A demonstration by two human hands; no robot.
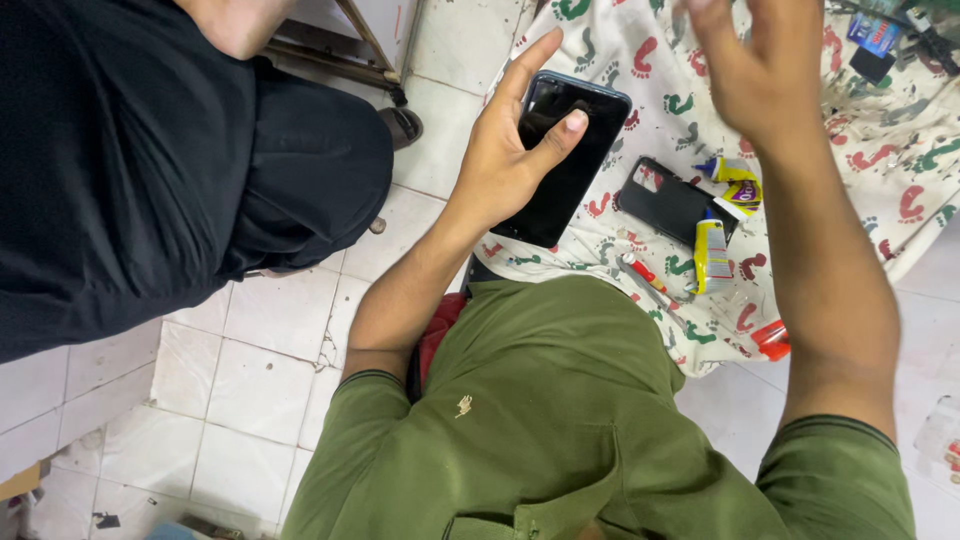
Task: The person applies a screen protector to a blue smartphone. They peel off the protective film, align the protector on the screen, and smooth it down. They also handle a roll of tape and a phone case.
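In the head view, a black smartphone (pixel 560 160) lies screen-up in the left hand (pixel 510 150), raised above the near-left edge of a white cloth (pixel 900 140) printed with red and green footprints; the phone's lower end juts out below the palm and its upper corner shows past the fingertips; the thumb (pixel 560 135) presses across the dark glass and the forefinger runs up along the phone's left edge, so this hand is half closed and gripping the phone firmly. The right hand (pixel 760 70) hangs well apart from the phone, up and to the right over the cloth; its fingers are spread loosely and run out of the top of the picture, the palm is open, and it holds and touches nothing that can be seen.

Counted: one phone in the hand; one black phone back cover (pixel 672 200) lying flat on the cloth just right of the held phone; two small yellow glue tubes (pixel 712 250), one upright beside the cover's lower corner and one lying at its upper corner; one red-handled screwdriver (pixel 645 272) near the cloth's front edge; one small orange-red piece (pixel 772 340) at the cloth's lower edge; some dark bits at the top right corner are too small to tell.

Another person in black clothes (pixel 150 170) sits at the left, over the white tiled floor (pixel 240 380); the wearer's own green shirt (pixel 540 420) fills the bottom.
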